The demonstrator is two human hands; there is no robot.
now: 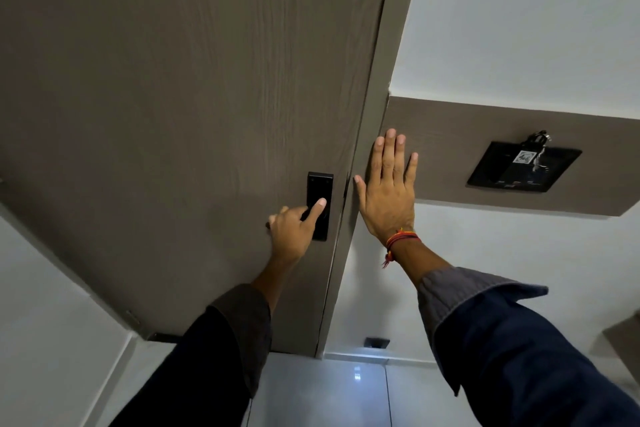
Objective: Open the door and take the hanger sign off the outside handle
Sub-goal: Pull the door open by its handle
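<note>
A grey-brown wood-grain door [180, 87] fills the left and middle of the head view and stands closed in its frame [372, 80]. A black lock plate [319, 189] sits near the door's right edge. My left hand [294, 225] grips the inside door handle, which is mostly hidden under the fingers, with the thumb resting on the plate. My right hand [389, 189] lies flat, fingers spread, against the frame and the wooden wall panel [485, 135] beside the door. The hanger sign and the outside handle are hidden behind the door.
A black key-card holder [523, 168] with a key ring in it is fixed to the wall panel at the right. White walls flank the door. A small black floor-level fitting [377, 342] sits low on the right wall above the glossy tile floor [346, 392].
</note>
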